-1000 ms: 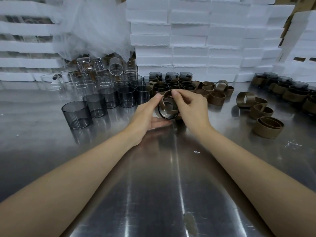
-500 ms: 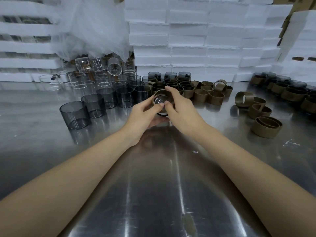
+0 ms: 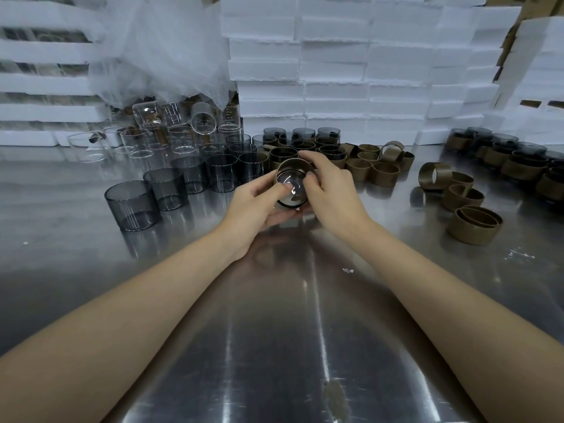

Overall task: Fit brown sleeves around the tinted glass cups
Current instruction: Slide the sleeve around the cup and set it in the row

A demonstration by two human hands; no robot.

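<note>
Both hands hold one tinted glass cup (image 3: 292,190) tilted toward me above the steel table (image 3: 274,315). A brown sleeve (image 3: 293,164) sits around the cup's far part. My left hand (image 3: 259,206) cradles the cup from below, its thumb on the glass. My right hand (image 3: 331,190) grips the sleeve and cup from the right, fingers over the top rim. Bare tinted cups (image 3: 132,206) stand in rows to the left. Loose brown sleeves (image 3: 474,225) lie to the right.
Clear glass cups (image 3: 143,141) crowd the back left under white netting. Sleeved cups stand behind my hands (image 3: 305,145) and at the far right (image 3: 518,166). Stacked white foam boxes (image 3: 335,71) wall off the back. More loose sleeves (image 3: 381,172) lie right of my hands.
The sleeve has slid further onto the cup. Both hands have shifted slightly toward me and the cup now tilts with its base facing me.
</note>
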